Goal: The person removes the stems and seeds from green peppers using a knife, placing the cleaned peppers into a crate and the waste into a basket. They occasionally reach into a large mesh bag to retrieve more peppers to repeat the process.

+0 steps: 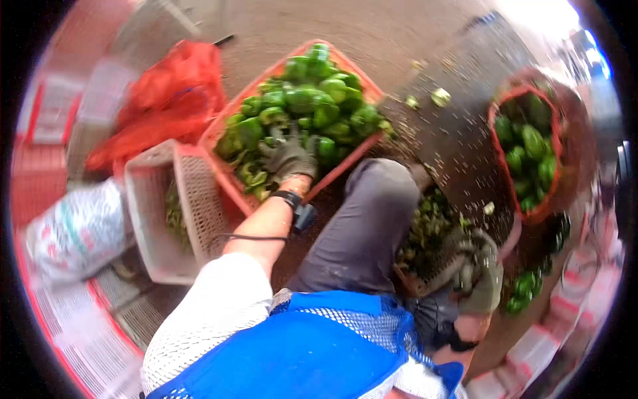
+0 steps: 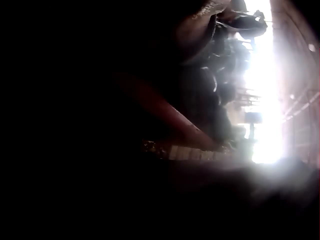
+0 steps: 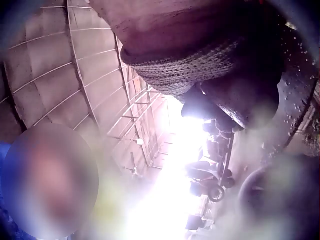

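My left hand (image 1: pixel 291 158), in a grey glove, reaches into an orange-red crate (image 1: pixel 219 126) heaped with green bell peppers (image 1: pixel 312 100). Its fingers are spread and touch the peppers near the front of the heap. Low on the right, my gloved right hand (image 1: pixel 480 269) is beside my bent knee, over a basket (image 1: pixel 415 282) of green trimmings (image 1: pixel 428 229). Motion blurs its fingers in the head view, and I cannot tell whether they hold something. The right wrist view shows the knitted glove (image 3: pixel 185 70) from its cuff side. Darkness hides the left hand in the left wrist view.
A pale plastic crate (image 1: pixel 149 226) with some green scraps stands left of the pepper crate. Behind it lie red mesh sacks (image 1: pixel 176 100). At right is an open red mesh sack (image 1: pixel 558 159) of peppers, with loose peppers (image 1: pixel 525 289) below it. Seeds litter the dark floor sheet (image 1: pixel 458 133).
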Available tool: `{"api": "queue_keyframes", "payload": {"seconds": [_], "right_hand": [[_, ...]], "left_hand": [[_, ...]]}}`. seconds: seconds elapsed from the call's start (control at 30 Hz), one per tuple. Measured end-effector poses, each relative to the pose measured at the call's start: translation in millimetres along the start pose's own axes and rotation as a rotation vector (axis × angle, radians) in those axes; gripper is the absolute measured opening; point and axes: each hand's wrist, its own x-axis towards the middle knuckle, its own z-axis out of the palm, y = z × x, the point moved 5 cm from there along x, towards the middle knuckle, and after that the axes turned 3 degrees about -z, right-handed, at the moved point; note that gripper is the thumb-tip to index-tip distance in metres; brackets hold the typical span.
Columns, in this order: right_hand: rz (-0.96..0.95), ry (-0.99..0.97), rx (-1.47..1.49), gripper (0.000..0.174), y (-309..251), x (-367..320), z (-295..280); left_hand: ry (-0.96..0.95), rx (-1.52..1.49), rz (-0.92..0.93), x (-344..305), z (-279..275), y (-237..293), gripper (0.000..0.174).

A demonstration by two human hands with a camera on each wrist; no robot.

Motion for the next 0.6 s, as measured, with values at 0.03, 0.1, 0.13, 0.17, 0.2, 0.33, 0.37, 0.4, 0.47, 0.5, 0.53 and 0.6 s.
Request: {"api": "queue_keyframes", "payload": {"seconds": [0.03,0.1,0.13,0.17,0.2,0.33,0.37,0.4,0.47,0.5,0.53,0.6], "right_hand": [[-0.031,0.029,0.047,0.049,-3,6,-2],[-0.042,-0.002,0.126,0.048,-25,10,-2],[-0.08,0.0,-0.056,0.045,-41,10,-9],[-0.106,0.006,0.016,0.043,-51,10,-15],[-0.126,-0.014,0.091,0.04,-56,9,-27],[-0.173,0.008,0.192,0.034,-20,15,-86],[-0.127,0.025,0.222,0.033,3,20,-104],[-0.074,0.035,0.247,0.032,24,24,-117],[0.043,0.102,0.238,0.03,51,28,-137],[0.07,0.096,0.237,0.03,57,33,-142],[0.1,0.088,0.235,0.03,62,39,-148],[0.048,0.047,0.245,0.03,46,54,-153]], "left_hand": [[-0.047,-0.038,0.057,-1,-1,3,0.062],[-0.168,-0.028,0.081,9,25,-1,0.061],[-0.174,-0.013,0.09,9,28,-1,0.061],[-0.173,0.008,0.099,11,27,0,0.06],[-0.174,0.033,0.093,10,23,-1,0.06],[-0.155,0.194,-0.027,1,-17,6,0.06],[-0.087,0.239,-0.051,-4,-37,17,0.06],[0.013,0.233,-0.018,-8,-57,30,0.06],[0.246,-0.024,0.41,2,-82,68,0.058],[0.146,-0.267,0.632,-2,-90,107,0.058],[0.036,-0.506,0.85,-9,-107,155,0.059],[-0.119,-0.686,1.292,-53,-135,259,0.061]]}}
